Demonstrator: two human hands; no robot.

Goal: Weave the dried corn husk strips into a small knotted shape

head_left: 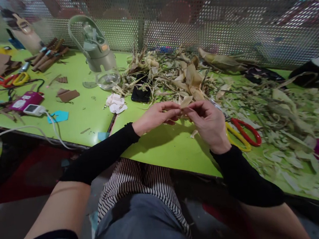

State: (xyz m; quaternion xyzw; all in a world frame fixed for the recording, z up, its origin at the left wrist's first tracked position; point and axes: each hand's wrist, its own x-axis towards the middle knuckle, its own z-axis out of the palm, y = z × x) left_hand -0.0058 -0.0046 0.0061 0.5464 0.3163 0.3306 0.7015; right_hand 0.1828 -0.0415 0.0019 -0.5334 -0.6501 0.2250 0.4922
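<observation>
My left hand (156, 117) and my right hand (208, 124) meet above the green table (156, 149), near its front edge. Both pinch a small pale piece of dried corn husk (186, 102) between their fingertips. Just beyond the hands lies a heap of dried corn husks (177, 74). Scissors with one yellow and one red handle (242, 134) rest on the table right beside my right wrist. Black sleeves cover both forearms.
A pale green water jug (96, 50) stands behind a crumpled white tissue (116, 103) and a black phone (141, 94). Husk scraps (285, 137) litter the right side. At far left lie a pink device (25, 101), a second pair of scissors (13, 79) and cardboard pieces (67, 95). Perforated metal mesh (195, 18) backs the table.
</observation>
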